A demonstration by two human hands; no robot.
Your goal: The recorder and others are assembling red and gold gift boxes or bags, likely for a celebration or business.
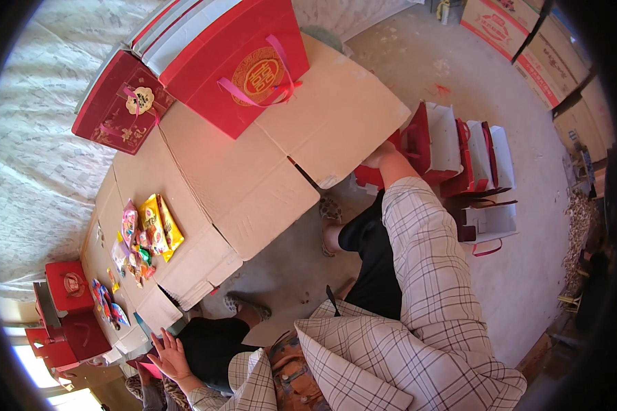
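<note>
My left hand is open with its fingers spread, holding nothing, beside the near left edge of the cardboard-covered table. My right arm reaches out to the table's right corner. There my right hand is next to a red gift bag, one of several standing open on the floor. Its fingers are hidden, so whether it grips the bag cannot be told. On the table stand a large red gift bag with pink ribbon handles and a gold emblem, and a darker red gift bag.
Yellow snack packets and colourful wrapped sweets lie on the table's left part. Red boxes stand at the far left end, near another person's legs. Large cartons line the right wall.
</note>
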